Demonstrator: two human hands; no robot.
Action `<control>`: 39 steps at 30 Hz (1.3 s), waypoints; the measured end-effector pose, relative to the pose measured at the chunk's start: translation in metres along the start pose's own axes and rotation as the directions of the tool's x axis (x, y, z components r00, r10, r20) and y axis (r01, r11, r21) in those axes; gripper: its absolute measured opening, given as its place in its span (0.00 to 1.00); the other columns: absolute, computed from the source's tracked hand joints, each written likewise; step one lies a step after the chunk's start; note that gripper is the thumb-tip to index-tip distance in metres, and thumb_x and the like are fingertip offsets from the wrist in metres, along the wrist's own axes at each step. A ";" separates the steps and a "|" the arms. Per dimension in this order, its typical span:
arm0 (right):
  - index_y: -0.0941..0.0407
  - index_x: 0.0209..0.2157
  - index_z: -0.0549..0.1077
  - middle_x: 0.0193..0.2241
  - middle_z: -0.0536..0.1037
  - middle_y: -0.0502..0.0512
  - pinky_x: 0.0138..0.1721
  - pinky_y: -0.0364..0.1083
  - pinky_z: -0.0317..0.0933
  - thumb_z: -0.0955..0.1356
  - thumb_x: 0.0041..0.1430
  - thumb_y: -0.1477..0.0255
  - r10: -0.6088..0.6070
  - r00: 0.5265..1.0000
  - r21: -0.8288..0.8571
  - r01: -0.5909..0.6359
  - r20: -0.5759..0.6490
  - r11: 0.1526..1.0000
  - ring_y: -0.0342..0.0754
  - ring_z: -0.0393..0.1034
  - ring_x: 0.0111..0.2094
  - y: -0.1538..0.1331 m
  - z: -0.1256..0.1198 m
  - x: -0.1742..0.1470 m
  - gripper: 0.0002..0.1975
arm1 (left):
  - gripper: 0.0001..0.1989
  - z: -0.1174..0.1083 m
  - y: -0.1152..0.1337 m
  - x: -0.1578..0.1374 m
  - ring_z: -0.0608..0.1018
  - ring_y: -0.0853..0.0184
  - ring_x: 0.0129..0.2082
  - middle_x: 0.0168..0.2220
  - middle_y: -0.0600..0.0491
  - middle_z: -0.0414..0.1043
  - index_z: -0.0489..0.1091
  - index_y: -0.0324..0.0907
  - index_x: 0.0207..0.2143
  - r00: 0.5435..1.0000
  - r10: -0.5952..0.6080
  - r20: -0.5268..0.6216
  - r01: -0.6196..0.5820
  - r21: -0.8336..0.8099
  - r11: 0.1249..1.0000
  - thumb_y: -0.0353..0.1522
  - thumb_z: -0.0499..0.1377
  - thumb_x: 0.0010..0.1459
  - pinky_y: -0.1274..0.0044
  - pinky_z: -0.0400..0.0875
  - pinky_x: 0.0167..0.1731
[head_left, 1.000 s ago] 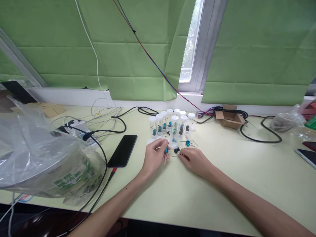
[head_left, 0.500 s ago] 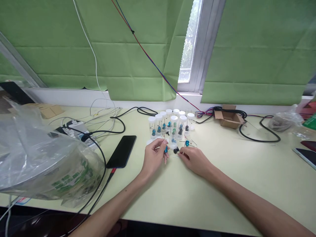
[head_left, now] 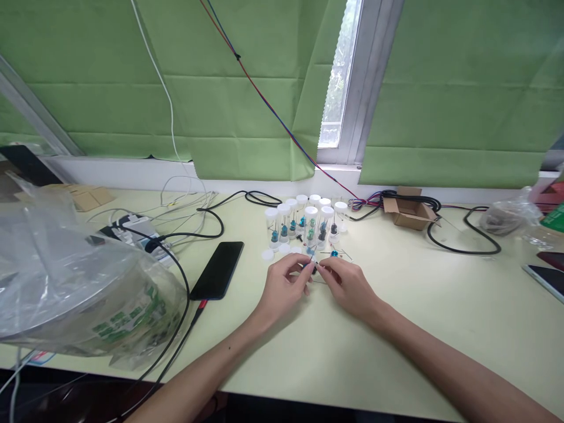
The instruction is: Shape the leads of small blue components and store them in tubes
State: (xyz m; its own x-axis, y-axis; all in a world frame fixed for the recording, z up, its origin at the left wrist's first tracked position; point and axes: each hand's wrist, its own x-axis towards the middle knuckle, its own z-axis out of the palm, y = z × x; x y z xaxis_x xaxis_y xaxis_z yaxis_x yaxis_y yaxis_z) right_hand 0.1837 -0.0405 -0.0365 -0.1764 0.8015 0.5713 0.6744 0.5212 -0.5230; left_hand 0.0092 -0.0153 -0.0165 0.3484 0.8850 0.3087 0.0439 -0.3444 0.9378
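Note:
My left hand (head_left: 284,279) is closed in a pinch on a small blue part with a thin metal lead; its fingers hide most of the part. My right hand (head_left: 348,281) is also pinched, fingertips nearly touching those of the left, and what it grips is too small to make out. Just behind the hands stand several clear tubes (head_left: 310,226) with white caps, each holding small blue, green or black parts with wire leads. A loose blue part (head_left: 334,254) with thin leads lies behind my right hand. White caps (head_left: 268,255) rest on the table left of it.
On the left are a black phone (head_left: 217,270), a black cable (head_left: 194,235) and a large plastic bag (head_left: 88,288). An open cardboard box (head_left: 410,217) stands at the back right. Another phone (head_left: 546,281) lies at the table's right edge.
My left hand has moved right with the blue part, and my right hand has lifted slightly. Their fingertips now meet in front of the tubes.

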 end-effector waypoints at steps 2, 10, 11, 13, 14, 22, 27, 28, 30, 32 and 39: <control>0.56 0.37 0.71 0.29 0.75 0.54 0.30 0.45 0.60 0.61 0.68 0.72 0.029 1.000 -0.042 -0.029 -0.002 0.999 0.46 0.67 0.28 0.004 0.000 0.001 0.07 | 0.11 0.000 -0.001 0.000 0.75 0.68 0.29 0.38 0.49 0.71 0.72 0.41 0.36 1.000 0.011 0.022 -0.012 0.031 0.999 0.40 0.58 0.59 0.79 0.75 0.22; 0.56 0.44 0.73 0.35 0.72 0.56 0.34 0.46 0.65 0.63 0.65 0.76 0.065 0.991 -0.101 -0.053 0.118 0.993 0.47 0.69 0.31 0.010 -0.001 0.002 0.09 | 0.08 0.000 0.001 -0.002 0.76 0.66 0.35 0.40 0.48 0.70 0.73 0.42 0.36 0.994 0.054 0.100 -0.072 0.189 0.979 0.36 0.58 0.60 0.76 0.77 0.30; 0.56 0.44 0.73 0.36 0.72 0.56 0.35 0.46 0.65 0.63 0.64 0.77 0.056 0.989 -0.091 -0.043 0.136 0.995 0.47 0.69 0.32 0.010 -0.001 0.002 0.10 | 0.07 0.000 0.001 -0.002 0.76 0.65 0.36 0.40 0.48 0.70 0.73 0.42 0.36 0.993 0.059 0.107 -0.081 0.208 0.975 0.36 0.58 0.60 0.76 0.77 0.32; 0.55 0.45 0.73 0.36 0.71 0.56 0.35 0.46 0.66 0.63 0.64 0.78 0.027 0.986 -0.067 -0.016 0.166 0.998 0.47 0.69 0.33 0.009 -0.001 0.001 0.11 | 0.07 0.000 0.000 -0.002 0.76 0.65 0.37 0.40 0.49 0.70 0.72 0.43 0.37 0.992 0.059 0.110 -0.083 0.229 0.970 0.35 0.57 0.60 0.76 0.77 0.32; 0.55 0.45 0.73 0.36 0.71 0.56 0.36 0.46 0.66 0.62 0.65 0.78 0.013 0.984 -0.055 -0.003 0.176 0.998 0.47 0.69 0.33 0.009 0.000 0.001 0.12 | 0.07 0.000 0.000 -0.002 0.76 0.66 0.36 0.40 0.49 0.70 0.72 0.43 0.37 0.993 0.056 0.105 -0.079 0.233 0.969 0.35 0.57 0.61 0.76 0.77 0.32; 0.53 0.44 0.73 0.37 0.71 0.56 0.38 0.48 0.67 0.62 0.67 0.76 -0.002 0.978 -0.044 0.011 0.209 0.999 0.48 0.70 0.35 0.011 0.004 0.000 0.10 | 0.10 -0.002 -0.004 0.000 0.77 0.66 0.33 0.39 0.49 0.73 0.72 0.42 0.36 0.998 0.042 0.053 -0.055 0.276 0.959 0.38 0.55 0.63 0.78 0.74 0.30; 0.53 0.47 0.72 0.38 0.70 0.56 0.39 0.48 0.67 0.62 0.66 0.77 0.021 0.972 -0.080 -0.003 0.234 0.997 0.48 0.70 0.36 0.010 0.005 0.000 0.12 | 0.09 -0.002 -0.002 0.000 0.74 0.70 0.26 0.33 0.53 0.74 0.70 0.43 0.34 0.999 0.044 0.007 -0.044 0.364 0.931 0.38 0.55 0.62 0.79 0.69 0.28; 0.53 0.48 0.71 0.38 0.70 0.56 0.39 0.48 0.67 0.62 0.66 0.77 0.031 0.970 -0.088 -0.010 0.239 0.996 0.48 0.70 0.36 0.010 0.005 0.000 0.12 | 0.09 -0.002 -0.002 0.000 0.72 0.71 0.25 0.32 0.54 0.73 0.70 0.43 0.34 0.999 0.042 -0.003 -0.038 0.374 0.927 0.38 0.56 0.62 0.79 0.67 0.27; 0.54 0.48 0.71 0.37 0.70 0.56 0.39 0.48 0.67 0.61 0.67 0.77 0.045 0.968 -0.103 -0.020 0.248 0.994 0.48 0.70 0.35 0.010 0.004 0.000 0.12 | 0.09 -0.003 -0.002 0.000 0.70 0.72 0.23 0.32 0.55 0.73 0.68 0.43 0.34 0.999 0.035 -0.026 -0.023 0.381 0.924 0.39 0.56 0.62 0.79 0.65 0.26; 0.54 0.47 0.72 0.37 0.70 0.56 0.39 0.48 0.66 0.61 0.67 0.77 0.053 0.965 -0.114 -0.025 0.256 0.993 0.48 0.70 0.35 0.009 0.004 0.001 0.12 | 0.08 -0.003 -0.004 0.000 0.68 0.73 0.22 0.32 0.55 0.72 0.66 0.44 0.36 0.998 0.029 -0.047 -0.009 0.370 0.929 0.39 0.57 0.61 0.79 0.64 0.25; 0.55 0.47 0.70 0.37 0.70 0.56 0.38 0.48 0.65 0.61 0.67 0.76 0.068 0.957 -0.161 -0.023 0.282 0.987 0.49 0.71 0.36 0.006 0.002 0.001 0.10 | 0.10 -0.001 -0.001 -0.002 0.68 0.72 0.22 0.27 0.59 0.68 0.59 0.46 0.42 0.999 0.013 -0.040 0.000 0.293 0.956 0.40 0.55 0.63 0.81 0.62 0.23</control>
State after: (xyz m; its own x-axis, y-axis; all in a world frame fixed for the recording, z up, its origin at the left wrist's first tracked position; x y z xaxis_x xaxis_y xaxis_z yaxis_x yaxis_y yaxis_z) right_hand 0.1862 -0.0352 -0.0405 -0.3252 0.8852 0.3326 0.7848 0.4489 -0.4274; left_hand 0.0072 -0.0162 -0.0175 0.3108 0.8926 0.3267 0.3165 -0.4213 0.8499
